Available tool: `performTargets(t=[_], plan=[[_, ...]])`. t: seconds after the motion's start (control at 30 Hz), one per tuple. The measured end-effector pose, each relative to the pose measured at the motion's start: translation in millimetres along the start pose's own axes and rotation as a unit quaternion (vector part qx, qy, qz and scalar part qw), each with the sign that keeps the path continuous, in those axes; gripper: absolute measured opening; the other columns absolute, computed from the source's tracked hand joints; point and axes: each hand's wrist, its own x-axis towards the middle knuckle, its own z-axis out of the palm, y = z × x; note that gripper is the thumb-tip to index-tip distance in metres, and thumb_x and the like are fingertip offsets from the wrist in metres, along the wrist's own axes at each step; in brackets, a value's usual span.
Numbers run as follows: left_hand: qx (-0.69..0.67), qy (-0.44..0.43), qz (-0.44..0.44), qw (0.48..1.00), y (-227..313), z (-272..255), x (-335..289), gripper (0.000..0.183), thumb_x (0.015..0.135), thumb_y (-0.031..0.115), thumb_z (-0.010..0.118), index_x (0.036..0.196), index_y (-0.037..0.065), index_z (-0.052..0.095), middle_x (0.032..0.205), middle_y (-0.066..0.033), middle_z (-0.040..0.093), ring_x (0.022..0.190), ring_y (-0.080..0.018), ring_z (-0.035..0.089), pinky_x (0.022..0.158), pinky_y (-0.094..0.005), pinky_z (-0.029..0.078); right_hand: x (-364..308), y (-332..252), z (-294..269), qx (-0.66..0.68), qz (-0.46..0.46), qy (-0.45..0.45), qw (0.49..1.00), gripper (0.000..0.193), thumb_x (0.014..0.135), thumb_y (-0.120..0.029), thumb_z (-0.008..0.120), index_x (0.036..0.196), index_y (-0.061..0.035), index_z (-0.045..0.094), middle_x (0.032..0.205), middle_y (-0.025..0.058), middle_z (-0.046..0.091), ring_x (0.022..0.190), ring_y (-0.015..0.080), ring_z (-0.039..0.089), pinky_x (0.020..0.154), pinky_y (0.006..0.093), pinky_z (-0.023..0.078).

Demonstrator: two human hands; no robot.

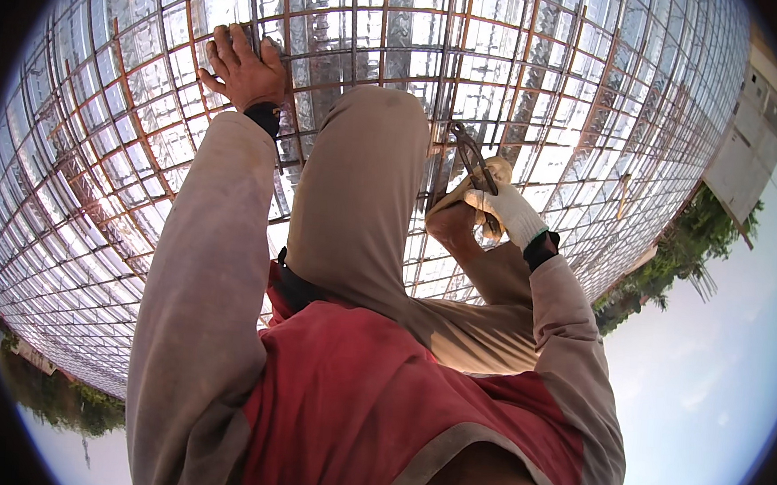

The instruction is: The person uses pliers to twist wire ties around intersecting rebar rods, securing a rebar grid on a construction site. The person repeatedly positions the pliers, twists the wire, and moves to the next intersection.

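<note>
My left hand point(246, 69) is bare and rests on the rebar mesh point(355, 65), with its fingers spread over the bars. On my right hand point(508, 211) is a whitish work glove. Its fingers are wrapped round a pair of dark metal pincers point(472, 152), whose head points up and left toward the bars beside my knee. What the pincers' tip touches, if anything, is too small to make out. The right hand is just beside my foot point(454, 229), which it partly hides.
My bent knee point(363, 143) in brown trousers stands between my hands. Shiny, silvery metal decking point(317, 25) lies under the crossed bars. Beyond the mesh's right edge are a grey building point(746, 140) and green trees point(673, 247).
</note>
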Motion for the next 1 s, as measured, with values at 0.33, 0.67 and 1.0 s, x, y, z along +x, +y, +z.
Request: performTargets(t=[0.33, 0.67, 1.0], plan=[[-0.029, 0.007, 0.003, 1.0, -3, 0, 3, 0.068, 0.105, 0.049, 0.053, 0.164, 0.014, 0.048, 0.177, -0.0135, 0.037, 0.163, -0.0403, 0.029, 0.128, -0.0763, 0.005, -23, -32, -28, -0.54, -0.161, 0.235, 0.792, 0.039, 0.104, -0.035, 0.071, 0.121, -0.004, 0.056, 0.088, 0.0173, 0.072, 0.083, 0.0374, 0.077, 0.072, 0.049, 0.06], [-0.019, 0.004, 0.004, 1.0, -1, 2, -2, 0.066, 0.107, 0.049, 0.052, 0.164, 0.015, 0.047, 0.176, -0.0119, 0.037, 0.164, -0.0383, 0.027, 0.129, -0.0742, 0.004, -28, -14, -25, 0.224, 0.015, -0.076, 0.972, 0.058, 0.113, -0.059, 0.055, 0.111, -0.0031, 0.069, 0.073, 0.0023, 0.068, 0.055, 0.0093, 0.058, 0.045, 0.0282, 0.046], [-0.035, 0.003, 0.0, 0.999, -4, -7, -8, 0.068, 0.107, 0.051, 0.051, 0.165, 0.016, 0.047, 0.178, -0.0134, 0.036, 0.165, -0.0399, 0.027, 0.128, -0.0761, 0.004, -50, -37, 22, -0.226, -0.166, 0.26, 0.924, 0.049, 0.096, -0.032, 0.081, 0.132, -0.0028, 0.065, 0.094, 0.0144, 0.075, 0.08, 0.0309, 0.076, 0.073, 0.0452, 0.061]])
